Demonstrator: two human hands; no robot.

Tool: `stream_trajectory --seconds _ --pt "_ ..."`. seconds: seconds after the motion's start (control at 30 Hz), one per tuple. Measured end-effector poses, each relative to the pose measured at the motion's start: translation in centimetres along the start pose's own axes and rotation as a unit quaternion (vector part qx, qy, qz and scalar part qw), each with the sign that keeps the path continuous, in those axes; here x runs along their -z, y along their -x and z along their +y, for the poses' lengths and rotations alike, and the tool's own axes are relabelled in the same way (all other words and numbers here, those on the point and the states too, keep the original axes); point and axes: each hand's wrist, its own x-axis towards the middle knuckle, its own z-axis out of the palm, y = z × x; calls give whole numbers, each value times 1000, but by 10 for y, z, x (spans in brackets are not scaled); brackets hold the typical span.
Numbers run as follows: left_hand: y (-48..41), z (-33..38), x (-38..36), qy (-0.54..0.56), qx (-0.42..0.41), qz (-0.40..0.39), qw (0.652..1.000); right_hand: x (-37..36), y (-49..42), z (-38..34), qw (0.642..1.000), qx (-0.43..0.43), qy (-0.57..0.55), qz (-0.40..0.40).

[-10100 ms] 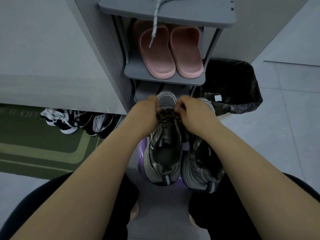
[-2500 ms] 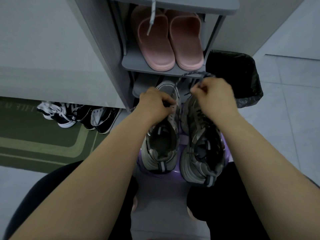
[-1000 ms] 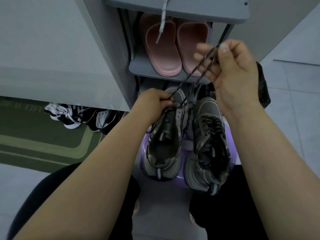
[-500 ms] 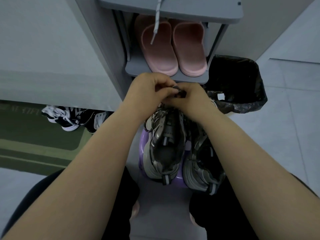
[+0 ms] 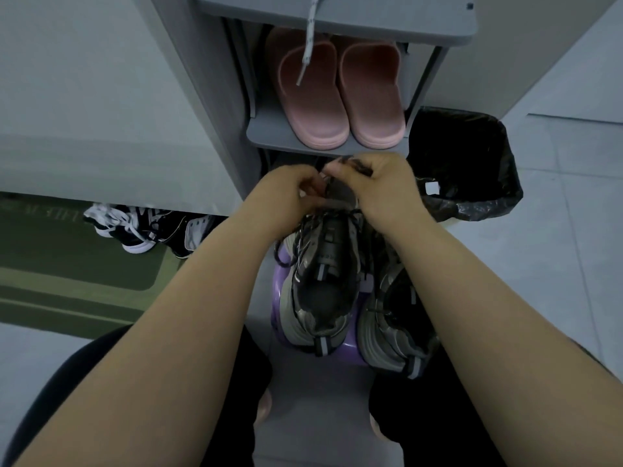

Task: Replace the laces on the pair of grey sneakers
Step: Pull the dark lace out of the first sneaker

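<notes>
1. Far left, I see one green mat (image 5: 67,274) on the floor. Beyond its right end a small heap of black-and-white sneakers (image 5: 135,227) sits under a pale cabinet. I cannot count them for sure.
2. The left hand (image 5: 290,193) is at the far end of the left grey sneaker (image 5: 323,281). Its fingers (image 5: 308,190) are curled in and pinch the dark lace (image 5: 293,244) by the tongue.
3. Loose loops of that lace hang off the left side of this sneaker. Its upper eyelets look slack and open.
4. There are two grey sneakers, side by side and touching, heels toward me. Both rest on one purple stool (image 5: 281,274) between the person's knees.
5. Beyond them stands a grey shoe rack (image 5: 269,136). Its middle shelf holds two pink slippers (image 5: 313,106), toes toward me.
6. One pale lace (image 5: 308,45) hangs from the top shelf, its tip dangling in front of the left slipper.
7. The right hand (image 5: 381,187) is just beside the left hand, over the same sneaker's toe. Its thumb and fingers (image 5: 340,170) are pressed together, pinching a bunch of the dark lace.
8. The right grey sneaker (image 5: 394,318) lies under the right forearm, with its lacing partly hidden.
9. On the right, one bin (image 5: 472,163) lined with a black bag stands on the tiled floor beside the rack.
</notes>
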Motion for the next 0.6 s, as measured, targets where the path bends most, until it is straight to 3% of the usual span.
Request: stream_trajectory --seconds 0.13,0.23,0.37,0.47,0.6 --pt "-2 1 -3 -42 16 30 999 10 1 -18 986 24 -136 93" --pt "-1 7 0 -12 9 85 996 14 -2 -19 974 -2 -209 86" --pt "4 23 14 73 -51 175 981 6 1 -6 988 -49 -128 -70" --pt "12 40 25 159 -113 173 965 -7 3 3 981 -44 -62 -176" --pt "8 36 21 166 -94 152 970 -11 -2 6 995 -30 25 -91"
